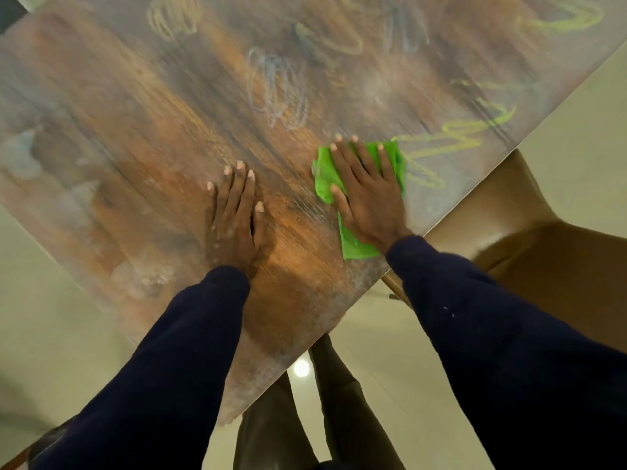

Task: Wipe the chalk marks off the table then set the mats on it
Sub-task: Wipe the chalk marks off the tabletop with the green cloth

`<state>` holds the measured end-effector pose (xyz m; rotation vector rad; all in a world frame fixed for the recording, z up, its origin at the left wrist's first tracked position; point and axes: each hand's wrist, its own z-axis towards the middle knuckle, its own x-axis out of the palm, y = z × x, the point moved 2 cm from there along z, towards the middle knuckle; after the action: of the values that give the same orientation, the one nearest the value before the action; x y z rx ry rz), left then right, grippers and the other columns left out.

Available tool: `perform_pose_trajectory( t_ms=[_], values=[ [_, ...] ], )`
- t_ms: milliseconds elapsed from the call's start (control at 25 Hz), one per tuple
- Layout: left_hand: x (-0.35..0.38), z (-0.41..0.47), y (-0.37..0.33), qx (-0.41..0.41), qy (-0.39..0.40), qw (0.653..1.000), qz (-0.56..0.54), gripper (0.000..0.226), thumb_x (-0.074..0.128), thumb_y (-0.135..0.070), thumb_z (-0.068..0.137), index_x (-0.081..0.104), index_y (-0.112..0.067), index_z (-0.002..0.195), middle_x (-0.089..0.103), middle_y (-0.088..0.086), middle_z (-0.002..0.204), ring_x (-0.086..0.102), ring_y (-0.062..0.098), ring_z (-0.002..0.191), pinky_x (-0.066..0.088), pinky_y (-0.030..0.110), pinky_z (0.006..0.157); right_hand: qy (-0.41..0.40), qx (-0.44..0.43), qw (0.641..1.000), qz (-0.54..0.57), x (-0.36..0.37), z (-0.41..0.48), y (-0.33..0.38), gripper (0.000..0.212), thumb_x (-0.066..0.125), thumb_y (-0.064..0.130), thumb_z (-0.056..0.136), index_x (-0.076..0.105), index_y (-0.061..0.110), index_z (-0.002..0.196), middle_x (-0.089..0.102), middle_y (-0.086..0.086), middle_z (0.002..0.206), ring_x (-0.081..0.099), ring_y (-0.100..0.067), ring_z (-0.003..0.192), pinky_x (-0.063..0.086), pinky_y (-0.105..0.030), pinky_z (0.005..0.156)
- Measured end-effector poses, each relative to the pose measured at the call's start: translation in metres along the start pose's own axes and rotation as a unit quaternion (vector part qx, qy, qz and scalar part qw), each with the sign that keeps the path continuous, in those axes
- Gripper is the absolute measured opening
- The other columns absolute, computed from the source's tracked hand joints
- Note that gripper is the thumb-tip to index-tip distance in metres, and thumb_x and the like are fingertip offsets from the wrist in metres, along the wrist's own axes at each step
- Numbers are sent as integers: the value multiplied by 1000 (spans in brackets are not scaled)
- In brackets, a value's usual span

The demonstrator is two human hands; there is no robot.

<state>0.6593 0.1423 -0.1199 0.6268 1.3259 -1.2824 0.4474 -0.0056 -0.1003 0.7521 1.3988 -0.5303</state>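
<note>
The wood-grain desk (135, 130) runs cornerwise through the head view, its nearest corner pointing down between the person's two dark-sleeved arms. The left grip (234, 218), a bare hand, lies flat on the bare wood near the middle of the desk, fingers straight and close together, thumb out to the side, holding nothing. The right grip (366, 195) lies palm down on a bright green cloth (356, 247), fingers straight and spread, pressing it against the desk close to the right-hand edge. No finger curls round the cloth, which shows past the fingertips, beside the thumb and below the heel of the hand toward the wrist. Just beyond the cloth's far right corner begins a yellow-green chalk scribble (454, 140) that runs along that edge of the desk, with fainter strokes of it beside the little finger. Farther in lie a pale bluish scribble (278, 86), beyond the gap between the two hands, a yellowish scribble (173, 18) near the top left, and a green scribble (573, 18) at the top right. The wood to the left of the left grip shows pale, cloudy smears. The far part of the desk is blurred, so its fainter marks cannot be told apart. A glossy brown chair (543, 252) stands just off the right-hand edge on a pale tiled floor (576, 106)
</note>
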Motion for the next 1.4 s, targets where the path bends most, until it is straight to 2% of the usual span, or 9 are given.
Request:
perform_pose_trajectory(
  t_ms=[200, 360, 480, 640, 760, 960, 1160, 1280, 1400],
  values=[
    [-3, -2, 0, -31, -10, 999, -5, 51, 37, -20, 114, 42, -4, 162, 33, 12, 172, 26, 26, 162, 17, 50, 133, -22, 15, 999, 28, 10, 43, 60, 66, 35, 42, 111, 28, 9, 168, 26, -10, 176, 18, -33, 164, 10, -59, 132],
    [-2, -3, 3, -54, -24, 998, -11, 51, 36, -20, 113, 43, -2, 160, 35, 14, 171, 28, 28, 161, 20, 51, 133, 35, -89, 995, 40, 12, -34, 74, 67, 35, 43, 114, 19, 11, 171, 12, -8, 179, 6, -30, 166, 7, -59, 133],
    [-3, -2, 3, -53, -18, 998, -1, 52, 34, -21, 113, 42, -2, 161, 34, 14, 171, 28, 29, 161, 24, 55, 130, 52, -158, 986, 33, 5, -61, 33, 65, 31, 43, 115, 20, 13, 171, 14, -6, 179, 8, -28, 166, 10, -59, 133],
    [1, -1, 6, -47, -14, 998, 30, 52, 31, -23, 115, 40, -2, 162, 32, 15, 172, 28, 30, 161, 26, 56, 130, -1, -18, 1000, 6, 0, 10, -15, 66, 41, 38, 111, 26, 12, 169, 21, -7, 178, 17, -30, 165, 12, -58, 132],
    [1, -1, 5, -46, -6, 999, 29, 53, 32, -23, 115, 38, -3, 163, 29, 14, 173, 25, 29, 162, 23, 55, 131, -25, 30, 999, 1, 4, 63, 10, 65, 37, 40, 111, 28, 10, 168, 24, -8, 177, 19, -31, 164, 12, -59, 132],
    [1, -3, 4, -53, 7, 998, 11, 54, 32, -24, 113, 37, -3, 164, 28, 13, 174, 21, 25, 164, 20, 55, 132, 6, -44, 999, 29, 13, 28, 71, 67, 33, 44, 113, 23, 10, 170, 17, -8, 178, 10, -30, 166, 11, -60, 131],
    [2, -1, 3, -27, 8, 1000, 7, 55, 31, -24, 113, 38, -2, 163, 30, 14, 173, 24, 28, 163, 23, 58, 130, 52, -162, 985, 20, 2, -54, 20, 65, 32, 43, 114, 22, 12, 170, 16, -6, 179, 9, -28, 166, 11, -58, 133],
    [3, 0, 2, -14, 17, 1000, 5, 55, 29, -26, 114, 36, -3, 164, 28, 13, 174, 23, 29, 163, 23, 59, 130, 15, -77, 997, -2, -7, -20, -36, 66, 41, 38, 110, 28, 12, 169, 23, -6, 177, 17, -29, 165, 15, -59, 132],
    [4, 1, 2, -3, 34, 999, 2, 56, 30, -26, 114, 34, -5, 165, 25, 11, 175, 19, 26, 164, 19, 57, 132, -15, 32, 999, -6, -9, 40, -35, 65, 37, 39, 111, 27, 12, 169, 22, -7, 177, 17, -29, 165, 11, -57, 133]
  ],
)
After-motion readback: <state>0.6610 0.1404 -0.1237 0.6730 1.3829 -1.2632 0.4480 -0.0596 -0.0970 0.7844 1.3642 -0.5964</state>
